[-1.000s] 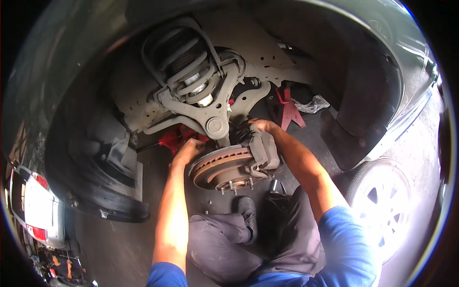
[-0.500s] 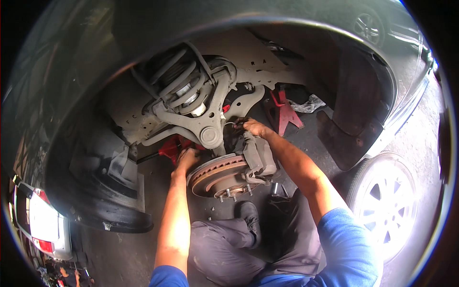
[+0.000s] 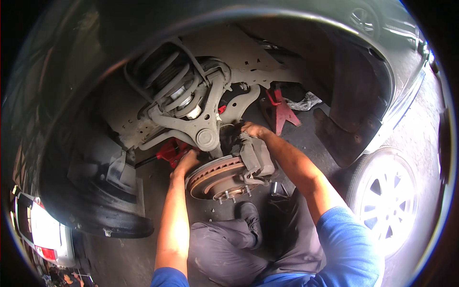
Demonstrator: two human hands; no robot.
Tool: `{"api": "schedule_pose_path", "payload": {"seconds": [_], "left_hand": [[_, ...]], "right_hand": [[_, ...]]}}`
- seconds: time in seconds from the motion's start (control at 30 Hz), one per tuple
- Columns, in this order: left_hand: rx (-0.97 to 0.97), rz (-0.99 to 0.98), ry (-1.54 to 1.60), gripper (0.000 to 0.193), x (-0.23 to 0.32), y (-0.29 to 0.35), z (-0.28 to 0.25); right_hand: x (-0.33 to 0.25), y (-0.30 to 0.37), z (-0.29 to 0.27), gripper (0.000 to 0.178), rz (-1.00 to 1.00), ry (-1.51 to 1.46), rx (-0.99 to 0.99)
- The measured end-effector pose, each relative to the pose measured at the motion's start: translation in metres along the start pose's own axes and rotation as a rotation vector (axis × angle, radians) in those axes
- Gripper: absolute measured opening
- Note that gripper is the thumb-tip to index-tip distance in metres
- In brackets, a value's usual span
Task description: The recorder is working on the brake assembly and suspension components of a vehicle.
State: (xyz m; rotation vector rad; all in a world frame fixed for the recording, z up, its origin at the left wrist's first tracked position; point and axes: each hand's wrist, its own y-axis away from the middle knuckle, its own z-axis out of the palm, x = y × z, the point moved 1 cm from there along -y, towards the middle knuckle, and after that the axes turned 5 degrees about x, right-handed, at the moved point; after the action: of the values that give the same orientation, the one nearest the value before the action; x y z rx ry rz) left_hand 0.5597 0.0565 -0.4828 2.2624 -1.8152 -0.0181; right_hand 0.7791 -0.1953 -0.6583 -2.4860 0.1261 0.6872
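A rusty brake disc [image 3: 217, 177] with wheel studs stands in the middle of the wheel arch. The grey brake caliper [image 3: 258, 157] clasps its right side. My left hand [image 3: 188, 161] reaches behind the disc's left edge, close to the upper control arm [image 3: 207, 137]; its fingers are hidden. Just behind the top of the caliper is my right hand [image 3: 254, 129], its fingertips lost in shadow near a thin hose or wire. Whether either hand grips anything cannot be made out. The coil spring and shock absorber [image 3: 178, 91] rise beyond the control arm.
A red jack stand [image 3: 282, 112] is beyond my right hand, and a red jack part [image 3: 171, 150] lies behind my left. A wheel [image 3: 382, 205] rests at the right. The fender liner [image 3: 91, 191] hangs at the left. A metal socket-like piece [image 3: 276, 188] sits below the caliper.
My view has shifted slightly, so the suspension and disc sit a little further left. My right hand's fingers have gone deeper into the shadow behind the caliper. My left hand stays behind the disc.
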Motion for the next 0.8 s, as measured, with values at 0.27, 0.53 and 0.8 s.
{"api": "schedule_pose_path", "payload": {"seconds": [0.27, 0.53, 0.8], "left_hand": [[-0.036, 0.191, 0.120, 0.051, 0.058, -0.022, 0.021], [-0.293, -0.232, 0.688, 0.044, 0.089, -0.038, 0.044], [-0.242, -0.157, 0.950, 0.053, 0.142, -0.022, 0.061]], "right_hand": [[0.017, 0.036, -0.033, 0.039, 0.357, -0.106, 0.127], [0.013, 0.118, -0.032, 0.035, 0.061, 0.010, 0.080], [0.053, 0.164, -0.013, 0.031, 0.309, -0.638, 0.478]]}}
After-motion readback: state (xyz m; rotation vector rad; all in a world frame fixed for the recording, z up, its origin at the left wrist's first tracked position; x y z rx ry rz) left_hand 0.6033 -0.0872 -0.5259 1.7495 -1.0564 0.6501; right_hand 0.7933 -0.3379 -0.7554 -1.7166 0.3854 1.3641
